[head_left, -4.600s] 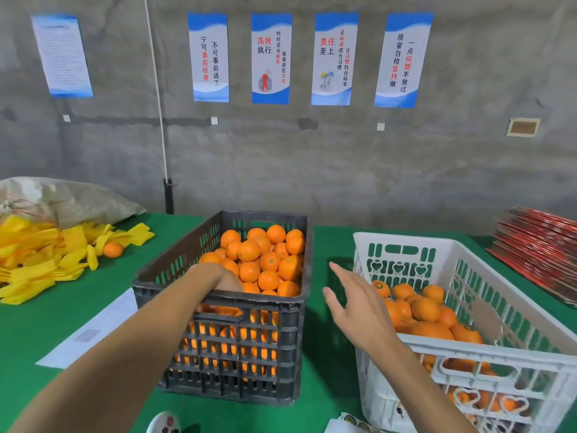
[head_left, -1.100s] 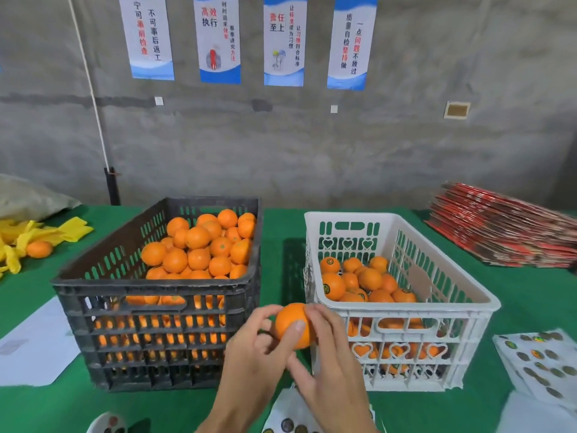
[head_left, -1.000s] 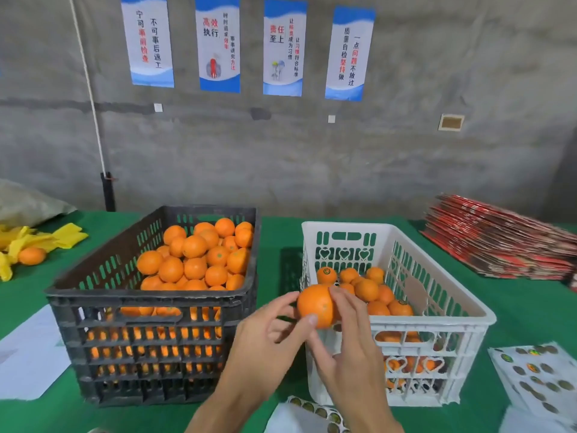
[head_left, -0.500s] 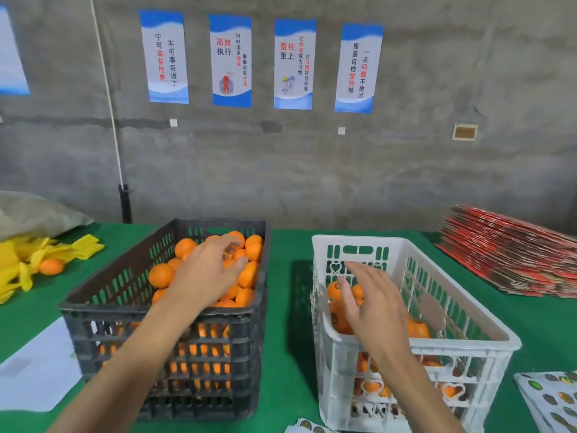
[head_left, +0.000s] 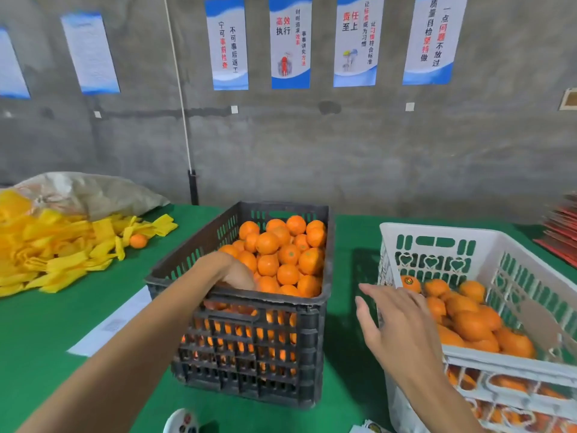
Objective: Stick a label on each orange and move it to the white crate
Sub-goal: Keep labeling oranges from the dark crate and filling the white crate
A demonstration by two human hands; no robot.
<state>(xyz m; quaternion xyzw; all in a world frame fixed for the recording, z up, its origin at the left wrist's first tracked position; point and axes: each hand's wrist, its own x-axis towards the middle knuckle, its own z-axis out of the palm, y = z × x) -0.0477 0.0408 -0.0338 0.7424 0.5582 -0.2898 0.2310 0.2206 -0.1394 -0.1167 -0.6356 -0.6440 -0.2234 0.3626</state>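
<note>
The black crate (head_left: 327, 276) in the middle is heaped with unlabelled oranges (head_left: 281, 254). My left hand (head_left: 226, 271) reaches down into its near left corner; the fingertips are hidden among the fruit behind the rim, so whether they grip an orange does not show. To the right stands the white crate (head_left: 437, 233) holding several oranges (head_left: 468, 321), one showing a round label (head_left: 410, 282). My right hand (head_left: 396, 320) hovers at the white crate's near left corner, fingers spread and holding nothing.
A pile of yellow wrappers (head_left: 46, 248) and a loose orange (head_left: 138, 241) lie at the left, with a grey sack (head_left: 93, 192) behind. A white paper (head_left: 115, 323) lies left of the black crate. Label sheets (head_left: 371, 428) show at the bottom edge; red stacked sheets (head_left: 562, 232) are far right.
My left hand has dropped from above the heap into the black crate's near left corner. My right hand has drawn back from over the white crate toward its left edge. The view has swung left.
</note>
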